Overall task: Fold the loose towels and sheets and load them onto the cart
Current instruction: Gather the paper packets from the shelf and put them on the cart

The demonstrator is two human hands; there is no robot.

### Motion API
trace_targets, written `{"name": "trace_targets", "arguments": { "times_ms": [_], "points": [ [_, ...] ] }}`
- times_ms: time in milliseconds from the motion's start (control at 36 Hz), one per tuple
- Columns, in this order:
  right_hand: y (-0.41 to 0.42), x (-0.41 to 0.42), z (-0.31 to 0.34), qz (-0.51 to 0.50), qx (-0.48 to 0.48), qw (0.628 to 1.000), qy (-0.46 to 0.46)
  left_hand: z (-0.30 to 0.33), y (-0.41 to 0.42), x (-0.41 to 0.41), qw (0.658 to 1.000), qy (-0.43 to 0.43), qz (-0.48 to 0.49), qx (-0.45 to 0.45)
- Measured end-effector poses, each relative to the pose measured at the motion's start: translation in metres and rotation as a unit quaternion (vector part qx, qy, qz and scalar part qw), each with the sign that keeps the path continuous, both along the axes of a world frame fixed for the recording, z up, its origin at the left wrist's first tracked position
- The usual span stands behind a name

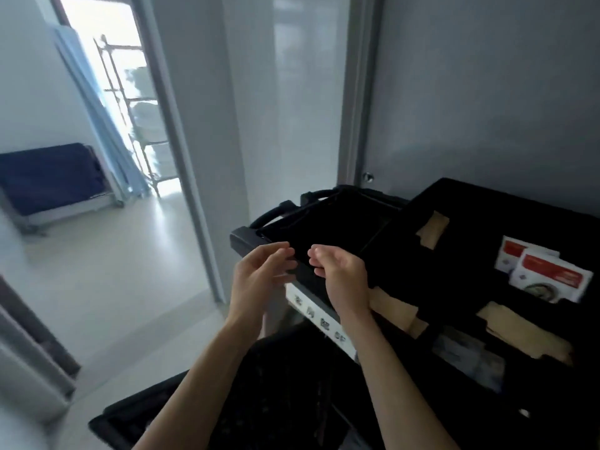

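A black housekeeping cart [246, 239] fills the right and lower part of the view, its top tray dark and divided into compartments. My left hand [256, 280] and my right hand [341, 274] hover side by side just above the cart's near-left rim, fingers loosely curled toward each other, holding nothing. No towel or sheet lies between them or on the cart's top. Through the doorway at the left, white folded linen [146, 115] sits on a metal rack, washed out by bright light.
The cart's tray holds red-and-white packets [552, 277], tan paper items [519, 329] and small wrapped items [467, 352]. A grey wall and door frame [354, 92] stand behind the cart. In the room on the left are a blue-covered bed [48, 177] and pale floor.
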State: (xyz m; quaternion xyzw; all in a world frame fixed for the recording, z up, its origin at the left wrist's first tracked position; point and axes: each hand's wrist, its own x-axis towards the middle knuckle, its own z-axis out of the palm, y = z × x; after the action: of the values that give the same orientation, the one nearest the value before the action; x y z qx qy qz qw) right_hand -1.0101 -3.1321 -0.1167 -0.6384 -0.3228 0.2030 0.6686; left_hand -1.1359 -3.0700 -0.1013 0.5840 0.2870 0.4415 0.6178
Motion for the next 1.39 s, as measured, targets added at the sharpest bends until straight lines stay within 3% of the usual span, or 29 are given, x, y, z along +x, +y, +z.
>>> {"name": "trace_targets", "arguments": {
  "times_ms": [167, 528, 1139, 1306, 1389],
  "points": [
    [0.084, -0.106, -0.003, 0.090, -0.020, 0.995, -0.025, -0.009, 0.057, -0.120, 0.990, -0.018, 0.140, -0.021],
    [0.241, -0.289, -0.046, 0.187, -0.059, 0.981, -0.010, -0.052, 0.206, -0.322, 0.965, 0.019, 0.252, -0.070],
    [0.468, -0.380, -0.105, 0.189, -0.065, 0.975, 0.096, -0.090, 0.409, -0.411, 0.956, 0.077, 0.255, -0.119],
    [0.569, -0.372, -0.108, 0.213, -0.051, 0.951, 0.217, -0.101, 0.510, -0.404, 0.945, 0.126, 0.270, -0.132],
    [0.617, -0.365, -0.100, 0.213, -0.034, 0.949, 0.230, -0.095, 0.566, -0.397, 0.944, 0.137, 0.264, -0.141]
  ]
}}
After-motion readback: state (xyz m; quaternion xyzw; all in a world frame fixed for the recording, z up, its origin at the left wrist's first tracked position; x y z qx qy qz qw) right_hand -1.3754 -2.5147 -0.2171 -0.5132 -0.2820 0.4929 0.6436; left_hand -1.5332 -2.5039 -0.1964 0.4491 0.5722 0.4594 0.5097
